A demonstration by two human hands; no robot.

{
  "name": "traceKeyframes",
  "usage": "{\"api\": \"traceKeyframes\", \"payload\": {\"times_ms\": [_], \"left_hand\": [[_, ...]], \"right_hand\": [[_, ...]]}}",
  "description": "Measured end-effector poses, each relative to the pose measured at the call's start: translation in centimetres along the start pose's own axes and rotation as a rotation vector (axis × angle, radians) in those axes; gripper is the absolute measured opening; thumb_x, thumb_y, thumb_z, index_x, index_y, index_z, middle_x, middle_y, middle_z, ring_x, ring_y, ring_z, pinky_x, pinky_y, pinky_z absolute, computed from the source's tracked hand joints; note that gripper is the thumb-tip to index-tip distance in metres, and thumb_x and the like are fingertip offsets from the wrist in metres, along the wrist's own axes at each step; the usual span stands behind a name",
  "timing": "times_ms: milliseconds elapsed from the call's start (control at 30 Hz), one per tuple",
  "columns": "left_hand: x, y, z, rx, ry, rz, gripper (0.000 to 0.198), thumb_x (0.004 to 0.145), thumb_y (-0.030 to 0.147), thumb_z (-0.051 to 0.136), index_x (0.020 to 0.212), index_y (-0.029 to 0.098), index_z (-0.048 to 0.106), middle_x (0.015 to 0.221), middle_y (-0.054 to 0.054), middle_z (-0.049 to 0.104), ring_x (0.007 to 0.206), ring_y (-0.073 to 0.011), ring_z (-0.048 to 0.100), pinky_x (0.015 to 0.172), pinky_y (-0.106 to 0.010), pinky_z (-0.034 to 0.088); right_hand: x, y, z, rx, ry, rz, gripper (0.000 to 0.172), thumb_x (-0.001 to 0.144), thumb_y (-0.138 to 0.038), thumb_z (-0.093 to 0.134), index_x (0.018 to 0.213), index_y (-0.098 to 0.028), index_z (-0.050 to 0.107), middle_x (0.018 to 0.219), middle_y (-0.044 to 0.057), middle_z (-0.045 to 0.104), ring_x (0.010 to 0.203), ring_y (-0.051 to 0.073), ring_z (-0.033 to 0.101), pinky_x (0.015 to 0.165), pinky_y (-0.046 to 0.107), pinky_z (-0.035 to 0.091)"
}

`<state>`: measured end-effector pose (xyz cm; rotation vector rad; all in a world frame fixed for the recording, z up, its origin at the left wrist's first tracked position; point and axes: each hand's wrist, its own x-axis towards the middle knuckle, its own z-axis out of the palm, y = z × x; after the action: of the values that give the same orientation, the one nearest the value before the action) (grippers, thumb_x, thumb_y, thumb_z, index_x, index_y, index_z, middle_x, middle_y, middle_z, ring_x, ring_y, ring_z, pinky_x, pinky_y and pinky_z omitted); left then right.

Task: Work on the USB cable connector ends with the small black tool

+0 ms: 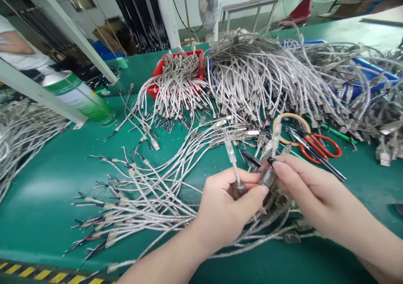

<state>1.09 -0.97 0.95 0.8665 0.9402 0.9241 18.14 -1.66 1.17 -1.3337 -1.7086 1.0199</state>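
Observation:
My left hand (225, 206) is closed in a pinch on a short silver braided cable (232, 154) that sticks up from its fingers. My right hand (304, 187) is closed beside it, pinching a second cable (276, 135) with a clear plug at its upper end. The two hands touch at the fingertips. Under and left of them a fan of similar cables with bare wire ends (135, 196) lies on the green table (40, 191).
A large heap of cables (258, 70) fills the back of the table, partly over a red bin (160, 68) and blue trays (374, 76). Orange-handled scissors (319, 145) and a tape ring (291, 118) lie right of the hands. A green spray can (82, 97) stands at left.

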Motion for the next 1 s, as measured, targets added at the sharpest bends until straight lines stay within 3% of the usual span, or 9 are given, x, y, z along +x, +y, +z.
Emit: {"api": "traceKeyframes", "payload": {"times_ms": [67, 200, 367, 433, 533, 667, 833, 933, 1000], "left_hand": [[0.0, 0.0, 0.0, 0.028, 0.0, 0.012, 0.012, 0.077, 0.02, 0.076, 0.085, 0.015, 0.068, 0.065, 0.001, 0.066, 0.052, -0.0081, 0.055, 0.049, -0.021, 0.044], [0.0, 0.1, -0.1, 0.07, 0.041, 0.074, 0.014, 0.071, 0.011, 0.077, 0.079, 0.016, 0.066, 0.062, 0.004, 0.062, 0.052, -0.0063, 0.051, 0.051, -0.019, 0.041], [0.1, 0.3, -0.2, 0.024, -0.053, -0.032, 0.013, 0.075, 0.02, 0.076, 0.084, 0.015, 0.068, 0.068, -0.001, 0.069, 0.052, -0.0083, 0.056, 0.051, -0.021, 0.045], [0.2, 0.4, -0.3, 0.023, -0.031, -0.046, 0.015, 0.078, 0.024, 0.074, 0.088, 0.015, 0.067, 0.07, -0.002, 0.07, 0.051, -0.0087, 0.056, 0.049, -0.021, 0.046], [0.4, 0.5, -0.5, 0.043, -0.007, 0.007, 0.016, 0.076, 0.022, 0.074, 0.089, 0.015, 0.066, 0.061, 0.002, 0.062, 0.05, -0.009, 0.054, 0.049, -0.021, 0.045], [0.6, 0.6, -0.9, 0.016, -0.078, -0.024, 0.018, 0.078, 0.023, 0.074, 0.092, 0.015, 0.066, 0.065, 0.002, 0.064, 0.048, -0.0073, 0.05, 0.046, -0.02, 0.042], [1.1, 0.5, -1.2, -0.124, -0.158, -0.087, 0.023, 0.08, 0.028, 0.076, 0.09, 0.014, 0.061, 0.071, -0.003, 0.071, 0.049, -0.0072, 0.053, 0.045, -0.02, 0.044], [1.3, 0.3, -1.2, -0.146, -0.167, -0.077, 0.027, 0.08, 0.028, 0.077, 0.092, 0.015, 0.056, 0.069, -0.002, 0.071, 0.05, -0.0075, 0.055, 0.045, -0.018, 0.044], [1.3, 0.3, -1.2, -0.162, -0.187, -0.086, 0.027, 0.081, 0.027, 0.077, 0.092, 0.015, 0.055, 0.068, -0.001, 0.071, 0.05, -0.0071, 0.055, 0.045, -0.018, 0.044]], "right_hand": [[0.0, -0.3, 0.2, 0.015, 0.008, 0.015, 0.031, 0.102, -0.05, 0.045, 0.085, -0.026, 0.055, 0.064, -0.003, 0.052, 0.051, 0.014, 0.044, 0.045, 0.028, 0.033], [-0.5, -1.0, 0.7, 0.031, -0.026, 0.066, 0.033, 0.102, -0.052, 0.044, 0.124, -0.028, 0.05, 0.068, -0.004, 0.064, 0.062, 0.019, 0.056, 0.063, 0.032, 0.044], [0.1, 0.0, -0.3, 0.035, -0.004, 0.032, 0.036, 0.101, -0.053, 0.044, 0.079, -0.026, 0.052, 0.063, -0.003, 0.049, 0.053, 0.015, 0.042, 0.047, 0.029, 0.033], [0.2, 0.0, -0.4, 0.069, -0.044, 0.063, 0.031, 0.101, -0.054, 0.044, 0.091, -0.027, 0.056, 0.059, -0.006, 0.043, 0.049, 0.015, 0.037, 0.045, 0.028, 0.031], [-0.2, -0.8, 0.3, 0.099, -0.076, 0.07, 0.035, 0.1, -0.053, 0.048, 0.124, -0.028, 0.052, 0.064, -0.005, 0.058, 0.056, 0.017, 0.05, 0.056, 0.029, 0.041], [-0.5, -0.9, 1.0, 0.152, -0.023, 0.031, 0.024, 0.101, -0.05, 0.049, 0.105, -0.028, 0.057, 0.06, -0.006, 0.05, 0.053, 0.016, 0.043, 0.054, 0.03, 0.037], [0.1, 0.6, 0.1, 0.223, 0.027, 0.069, 0.038, 0.1, -0.053, 0.05, 0.074, -0.025, 0.051, 0.059, -0.005, 0.039, 0.051, 0.014, 0.031, 0.047, 0.031, 0.026], [0.2, 0.5, 0.1, 0.366, -0.018, 0.157, 0.027, 0.101, -0.05, 0.05, 0.103, -0.026, 0.061, 0.055, -0.007, 0.039, 0.049, 0.014, 0.028, 0.046, 0.03, 0.023], [0.3, 0.3, 0.2, 0.472, -0.045, 0.199, 0.036, 0.1, -0.051, 0.05, 0.122, -0.025, 0.059, 0.055, -0.008, 0.037, 0.048, 0.013, 0.026, 0.045, 0.029, 0.021]]}}
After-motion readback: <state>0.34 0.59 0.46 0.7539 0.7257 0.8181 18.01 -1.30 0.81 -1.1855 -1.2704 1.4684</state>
